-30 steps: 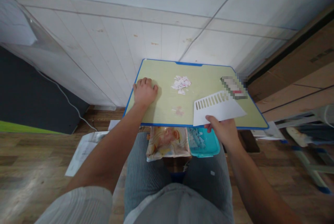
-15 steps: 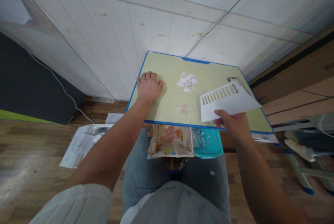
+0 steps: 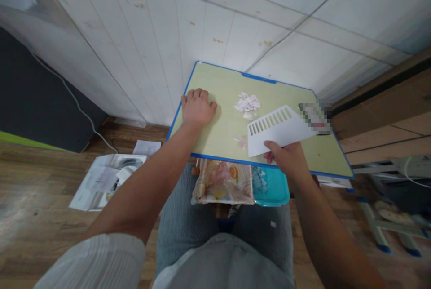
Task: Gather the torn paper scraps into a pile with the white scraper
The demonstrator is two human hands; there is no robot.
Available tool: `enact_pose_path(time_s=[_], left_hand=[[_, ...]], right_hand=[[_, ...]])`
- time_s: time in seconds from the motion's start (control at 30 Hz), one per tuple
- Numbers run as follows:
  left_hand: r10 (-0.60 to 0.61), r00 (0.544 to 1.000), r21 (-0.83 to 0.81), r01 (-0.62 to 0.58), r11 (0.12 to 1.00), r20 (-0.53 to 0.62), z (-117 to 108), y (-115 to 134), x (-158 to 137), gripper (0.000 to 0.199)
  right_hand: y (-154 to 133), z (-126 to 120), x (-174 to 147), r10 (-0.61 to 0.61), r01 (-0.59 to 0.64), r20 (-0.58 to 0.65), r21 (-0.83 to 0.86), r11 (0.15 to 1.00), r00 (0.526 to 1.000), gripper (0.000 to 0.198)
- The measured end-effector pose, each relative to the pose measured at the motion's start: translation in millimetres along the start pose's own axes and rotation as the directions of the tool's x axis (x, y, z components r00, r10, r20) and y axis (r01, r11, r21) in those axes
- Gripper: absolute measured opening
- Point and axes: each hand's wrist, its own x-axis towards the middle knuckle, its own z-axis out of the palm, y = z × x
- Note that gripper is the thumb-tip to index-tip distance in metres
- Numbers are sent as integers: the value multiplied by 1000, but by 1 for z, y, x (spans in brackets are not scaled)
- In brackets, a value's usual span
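Observation:
My left hand (image 3: 198,108) lies palm down on the left side of a pale yellow board (image 3: 222,143) with a blue rim, its thumb apart from the fingers. In my right hand (image 3: 286,156), thumb on top, is a white card (image 3: 281,131) with a row of narrow slots along its far edge. The card is tilted over the board's right half. Just beyond its left end lies a small heap of torn paper scraps (image 3: 248,101). A faint pinkish patch (image 3: 240,141) shows between card and left hand. A pixelated dark-edged object (image 3: 314,119) lies on the right.
Below the board's near edge, a patterned tray (image 3: 224,183) and a teal container (image 3: 274,190) with bits inside sit by my lap. A white box (image 3: 101,181) stands on the floor at left. A white wall (image 3: 215,15) rises behind; metal legs (image 3: 373,230) stand at right.
My right hand has moved left with the card, uncovering more of the pixelated object. The left hand stays in place on the board. The view has shifted slightly.

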Motion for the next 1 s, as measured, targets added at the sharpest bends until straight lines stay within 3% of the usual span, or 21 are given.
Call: enact_pose_path(time_s=[0.13, 0.27, 0.37, 1.0], left_hand=[[3, 1000, -1, -3, 1000, -7, 1, -1, 0, 42], [4, 1000, -10, -4, 1000, -10, 2, -1, 0, 42], [4, 1000, -18, -4, 1000, -5, 1, -1, 0, 42], [14, 1000, -1, -14, 1000, -24, 2, -2, 0, 40]], right_hand=[[-8, -13, 12, -43, 44, -20, 62, 997, 999, 26], [-3, -47, 30, -7, 35, -227, 119, 992, 974, 23], [9, -61, 40, 32, 3, -285, 121, 993, 958, 24], [30, -28, 48, 25, -8, -208, 83, 997, 978, 20]])
